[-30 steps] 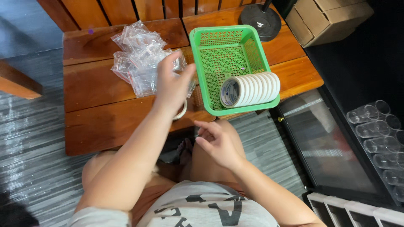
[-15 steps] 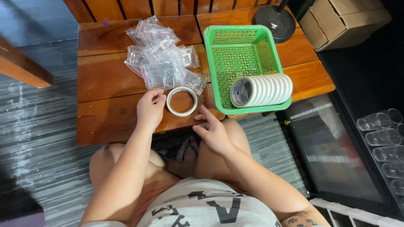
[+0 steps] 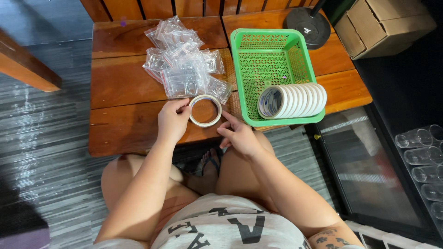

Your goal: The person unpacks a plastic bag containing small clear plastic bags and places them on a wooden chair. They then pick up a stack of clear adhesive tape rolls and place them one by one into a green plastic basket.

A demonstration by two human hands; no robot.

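Note:
A white roll of tape (image 3: 205, 110) lies flat on the wooden table (image 3: 124, 87) near its front edge. My left hand (image 3: 172, 121) rests on the table with its fingertips against the roll's left side. My right hand (image 3: 239, 134) hovers just right of the roll, fingers apart, its forefinger close to the roll's rim. Right behind the roll lies a heap of clear plastic packets (image 3: 183, 69). A green plastic basket (image 3: 273, 50) to the right holds a row of several white tape rolls (image 3: 292, 100) standing on edge at its front.
A black round lamp base (image 3: 308, 26) stands behind the basket. A cardboard box (image 3: 383, 23) sits at the top right. Clear cups (image 3: 424, 157) lie in rows at the right edge. My bare knees are under the table's front edge.
My left hand carried the tape roll down from beside the basket and set it flat on the table. My right hand moved up to the roll's right side.

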